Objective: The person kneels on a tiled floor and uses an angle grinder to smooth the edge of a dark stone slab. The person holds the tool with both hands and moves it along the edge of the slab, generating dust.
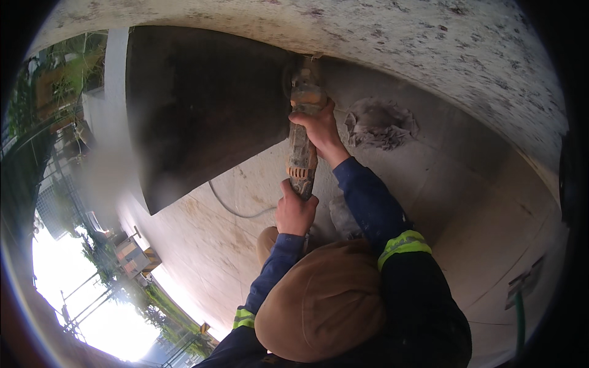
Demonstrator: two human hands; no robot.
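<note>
Both my hands are closed on a long, dust-covered angle grinder (300, 150) with orange parts and a slotted vent. My left hand (296, 211) wraps round its rear end. Farther forward, my right hand (320, 130) grips the body just behind the head. The grinder's head points away from me, up to the foot of a speckled pale wall (460, 55). Dust and shadow hide the disc, and I cannot tell whether it touches the wall.
A large dark panel (202, 110) lies left of the grinder. Right of it sits a crumpled grey cloth or bag (380, 122). A grey cable (236, 211) curves over the dusty floor (202, 227). A green-handled tool (520, 313) stands far right. My brown-clad knee (322, 306) is below.
</note>
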